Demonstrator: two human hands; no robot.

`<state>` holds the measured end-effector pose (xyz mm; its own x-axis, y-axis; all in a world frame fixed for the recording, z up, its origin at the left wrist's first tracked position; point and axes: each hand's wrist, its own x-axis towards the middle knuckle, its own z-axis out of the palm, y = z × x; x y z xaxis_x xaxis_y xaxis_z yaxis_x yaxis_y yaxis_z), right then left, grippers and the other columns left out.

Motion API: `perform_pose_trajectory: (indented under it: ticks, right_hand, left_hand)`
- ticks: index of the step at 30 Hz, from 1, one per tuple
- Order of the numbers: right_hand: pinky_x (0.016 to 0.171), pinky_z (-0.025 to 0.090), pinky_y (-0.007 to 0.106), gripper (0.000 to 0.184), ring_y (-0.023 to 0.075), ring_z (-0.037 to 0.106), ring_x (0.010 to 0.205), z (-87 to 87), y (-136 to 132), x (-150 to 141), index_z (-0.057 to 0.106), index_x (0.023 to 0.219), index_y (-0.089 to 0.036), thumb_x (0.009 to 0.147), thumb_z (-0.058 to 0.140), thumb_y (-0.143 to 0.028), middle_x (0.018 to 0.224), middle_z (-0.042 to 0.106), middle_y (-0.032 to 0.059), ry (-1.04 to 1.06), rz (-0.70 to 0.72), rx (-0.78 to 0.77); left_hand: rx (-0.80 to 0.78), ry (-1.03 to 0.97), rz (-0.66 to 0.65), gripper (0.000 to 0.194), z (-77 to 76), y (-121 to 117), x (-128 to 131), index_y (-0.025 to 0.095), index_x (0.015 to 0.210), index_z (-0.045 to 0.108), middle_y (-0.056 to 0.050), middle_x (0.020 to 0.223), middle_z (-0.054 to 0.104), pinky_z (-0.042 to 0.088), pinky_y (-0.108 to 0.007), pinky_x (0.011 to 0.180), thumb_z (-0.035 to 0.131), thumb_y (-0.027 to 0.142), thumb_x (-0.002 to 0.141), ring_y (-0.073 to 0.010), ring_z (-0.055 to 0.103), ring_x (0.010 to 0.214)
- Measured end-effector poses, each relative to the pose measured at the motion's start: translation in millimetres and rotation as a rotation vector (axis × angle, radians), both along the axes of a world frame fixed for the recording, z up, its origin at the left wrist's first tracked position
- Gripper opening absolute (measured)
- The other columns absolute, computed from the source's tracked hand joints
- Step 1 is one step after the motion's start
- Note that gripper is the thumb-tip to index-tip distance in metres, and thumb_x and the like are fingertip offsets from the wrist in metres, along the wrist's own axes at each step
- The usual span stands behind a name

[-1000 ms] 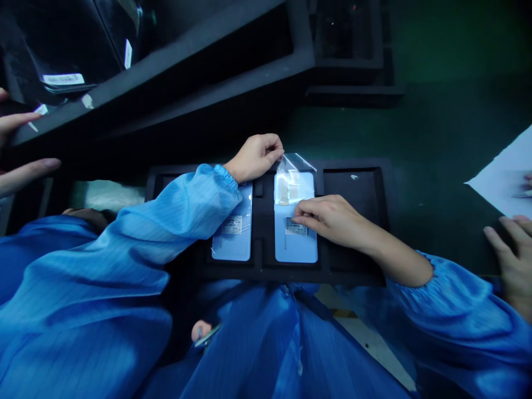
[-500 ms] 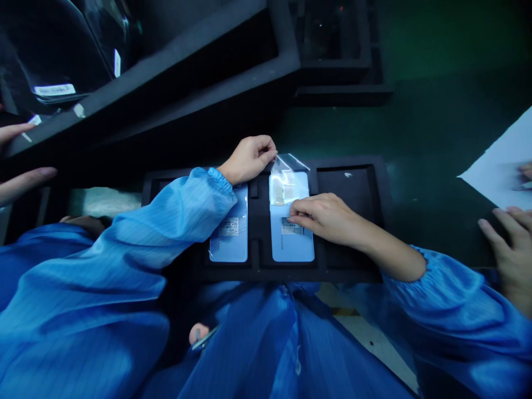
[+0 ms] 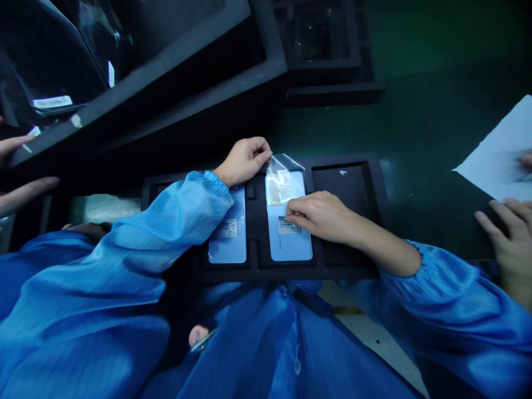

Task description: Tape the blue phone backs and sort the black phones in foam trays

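Pinching one film (image 3: 286, 162): left grip (image 3: 246, 160); right grip (image 3: 322, 215), hold unclear, over one of two phones (image 3: 291, 247).

Printed labels in view, but no word legible

On the blue phone under my right hand (image 3: 326, 218), a pale label (image 3: 289, 228) carries rows of fine dark print, too small for me to read; my fingertips are at its upper edge. Below it, a short line of lettering (image 3: 280, 242) runs lengthwise near the phone's left edge, also unreadable. The other blue phone (image 3: 226, 251), beside my left sleeve, bears a similar label (image 3: 226, 228) with tiny print. At upper left, a blurred white strip (image 3: 52, 102) with faint marks sits on a dark glossy item (image 3: 50, 61).
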<state>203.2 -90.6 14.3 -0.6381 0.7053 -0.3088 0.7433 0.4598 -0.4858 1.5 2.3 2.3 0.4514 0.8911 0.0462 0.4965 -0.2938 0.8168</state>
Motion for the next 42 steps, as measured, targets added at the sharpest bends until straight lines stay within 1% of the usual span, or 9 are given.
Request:
perform_pose_trajectory:
  ticks: [8, 16, 19, 21, 24, 28, 33, 37, 42]
  right_hand:
    - [0.054, 0.02, 0.023, 0.014, 0.0112, 0.051, 0.071, 2.0, -3, 0, 0.057, 0.085, -0.018, 0.094, 0.052, -0.027, 0.082, 0.061, -0.0038, -0.026, 0.029, 0.037]
    - [0.054, 0.021, 0.024, 0.02, 0.0123, 0.052, 0.069, 3.7, -3, 4, 0.057, 0.085, -0.018, 0.097, 0.045, -0.029, 0.081, 0.06, -0.0023, -0.026, 0.085, 0.105]
    - [0.056, 0.025, 0.024, 0.021, 0.0135, 0.054, 0.072, 1.6, -1, 7, 0.06, 0.087, -0.02, 0.097, 0.045, -0.03, 0.081, 0.061, -0.0032, -0.002, 0.091, 0.101]
    - [0.061, 0.031, 0.025, 0.02, 0.014, 0.057, 0.075, -0.6, 0, 10, 0.062, 0.088, -0.021, 0.097, 0.046, -0.029, 0.083, 0.062, -0.0039, 0.045, 0.091, 0.079]
    - [0.07, 0.04, 0.025, 0.021, 0.015, 0.06, 0.084, -1.6, 2, 20, 0.064, 0.093, -0.02, 0.097, 0.044, -0.025, 0.093, 0.064, -0.0028, 0.207, 0.078, 0.115]
    - [0.078, 0.044, 0.024, 0.02, 0.0148, 0.061, 0.09, 7.9, 4, 42, 0.065, 0.099, -0.017, 0.096, 0.047, -0.024, 0.1, 0.065, 0.0009, 0.474, -0.059, 0.368]
    - [0.066, 0.042, 0.026, 0.017, 0.0144, 0.058, 0.076, 18.3, 6, 68, 0.066, 0.1, -0.018, 0.093, 0.052, -0.025, 0.085, 0.062, 0.0033, 0.529, -0.282, 0.607]
    - [0.073, 0.043, 0.03, 0.018, 0.018, 0.056, 0.082, 9.9, 6, 84, 0.065, 0.099, -0.019, 0.093, 0.052, -0.03, 0.089, 0.061, 0.005, 0.518, -0.403, 0.718]
    - [0.085, 0.042, 0.036, 0.022, 0.0216, 0.056, 0.093, -5.4, 8, 105, 0.065, 0.098, -0.019, 0.093, 0.051, -0.036, 0.096, 0.062, 0.0061, 0.436, -0.456, 0.794]
  left_hand:
    - [0.028, -0.027, -0.014, 0.01, -3.7, 1, -2, 0.011, 0.073, 0.057, -0.001, 0.067, 0.057, 0.039, -0.023, 0.062, 0.055, 0.017, 0.081, -0.0111, 0.051, 0.064]
    - [0.016, -0.033, -0.011, 0.01, -3.5, 1, -2, 0.011, 0.073, 0.058, -0.003, 0.071, 0.061, 0.04, -0.024, 0.064, 0.056, 0.015, 0.082, -0.0116, 0.054, 0.067]
    - [0.015, -0.025, -0.004, 0.01, -3.6, 1, -2, 0.011, 0.073, 0.058, -0.003, 0.071, 0.061, 0.04, -0.023, 0.064, 0.055, 0.012, 0.082, -0.0114, 0.054, 0.066]
    - [0.017, -0.022, 0.0, 0.009, -3.5, 1, -2, 0.011, 0.073, 0.057, -0.003, 0.071, 0.061, 0.04, -0.023, 0.063, 0.056, 0.01, 0.082, -0.0115, 0.054, 0.066]
    - [0.013, -0.019, 0.013, 0.009, -2.6, 1, -2, 0.01, 0.073, 0.058, -0.003, 0.071, 0.061, 0.04, -0.024, 0.062, 0.056, 0.01, 0.082, -0.0118, 0.054, 0.065]
    - [-0.01, -0.003, 0.036, 0.009, -0.1, -1, -1, 0.01, 0.073, 0.058, -0.003, 0.069, 0.06, 0.039, -0.024, 0.061, 0.056, 0.01, 0.081, -0.0116, 0.052, 0.063]
    - [-0.029, -0.005, 0.044, 0.009, 1.4, -2, -1, 0.01, 0.072, 0.058, -0.003, 0.07, 0.06, 0.039, -0.025, 0.061, 0.055, 0.011, 0.081, -0.0118, 0.052, 0.064]
    - [-0.044, -0.028, 0.043, 0.009, 0.7, -2, -2, 0.01, 0.073, 0.058, -0.002, 0.069, 0.059, 0.039, -0.025, 0.061, 0.054, 0.013, 0.082, -0.0121, 0.052, 0.063]
    - [-0.025, -0.039, 0.022, 0.009, 0.2, -2, -2, 0.011, 0.073, 0.058, -0.001, 0.068, 0.058, 0.037, -0.024, 0.062, 0.054, 0.014, 0.081, -0.0118, 0.051, 0.063]
